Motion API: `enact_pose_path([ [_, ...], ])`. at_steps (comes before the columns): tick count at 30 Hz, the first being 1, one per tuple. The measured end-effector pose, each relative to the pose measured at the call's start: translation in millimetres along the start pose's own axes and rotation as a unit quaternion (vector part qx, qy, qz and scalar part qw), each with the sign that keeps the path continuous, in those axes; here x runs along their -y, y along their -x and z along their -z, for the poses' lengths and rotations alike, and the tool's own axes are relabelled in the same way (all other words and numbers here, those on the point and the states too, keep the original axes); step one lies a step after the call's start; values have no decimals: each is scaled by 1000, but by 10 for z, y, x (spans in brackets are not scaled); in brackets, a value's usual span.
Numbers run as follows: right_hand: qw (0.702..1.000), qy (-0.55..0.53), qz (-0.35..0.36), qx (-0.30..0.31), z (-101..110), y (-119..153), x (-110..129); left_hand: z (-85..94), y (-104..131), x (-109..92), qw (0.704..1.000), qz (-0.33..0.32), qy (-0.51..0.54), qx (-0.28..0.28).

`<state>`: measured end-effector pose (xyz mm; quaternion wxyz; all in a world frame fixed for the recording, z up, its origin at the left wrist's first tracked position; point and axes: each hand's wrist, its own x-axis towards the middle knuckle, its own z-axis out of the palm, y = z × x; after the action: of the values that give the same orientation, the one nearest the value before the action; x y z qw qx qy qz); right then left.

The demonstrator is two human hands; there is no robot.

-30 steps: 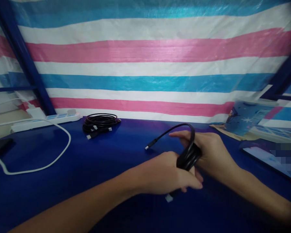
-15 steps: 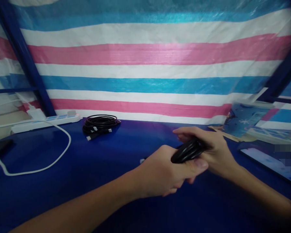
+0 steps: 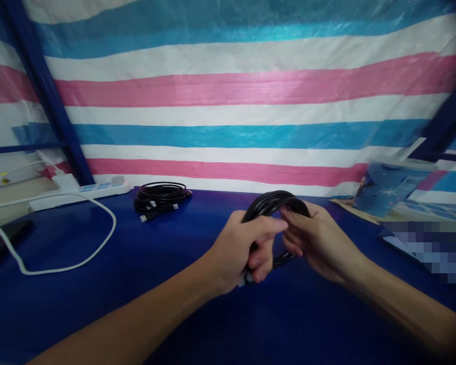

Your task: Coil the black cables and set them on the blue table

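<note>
A coiled black cable [image 3: 273, 200] is held upright as a loop above the blue table [image 3: 167, 263]. My left hand [image 3: 243, 248] is wrapped round the loop's left side, and a pale connector end pokes out under its fingers. On the loop's right side, my right hand [image 3: 311, 233] has its fingers bent into the opening and its thumb side against the cable. A second black cable coil [image 3: 161, 191] lies farther back on the table, left of my hands, with several connector ends at its front.
At the back left lies a white power strip [image 3: 99, 190] with a plug in it. A white cable [image 3: 76, 268] loops in front, beside a dark flat object [image 3: 7, 241]. To the right are a blue container [image 3: 391, 187] and a partly blurred-out phone [image 3: 399, 246].
The held coil has turned from edge-on to an open ring facing the camera. My left hand has shifted slightly left, and my right fingers have moved inside the ring.
</note>
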<state>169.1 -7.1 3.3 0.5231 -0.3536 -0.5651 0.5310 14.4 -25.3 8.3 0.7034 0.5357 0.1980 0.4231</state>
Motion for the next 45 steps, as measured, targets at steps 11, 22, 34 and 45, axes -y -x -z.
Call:
enact_pose_path([
  [11, 876, 434, 200, 64, 97, 52, 130, -58, 6, 0, 982, 162, -57, 73],
  [22, 995, -76, -61, 38, -99, 107, -12, 190, -106, -37, 982, -23, -34, -184],
  [34, 985, 87, -82, 122, 30, 109, 57, 171, 50, -99, 960, 178, -2, 216],
  [45, 962, 270, -40, -19, 75, 84, 100, 40, -37, 60, 996, 67, -47, -20],
])
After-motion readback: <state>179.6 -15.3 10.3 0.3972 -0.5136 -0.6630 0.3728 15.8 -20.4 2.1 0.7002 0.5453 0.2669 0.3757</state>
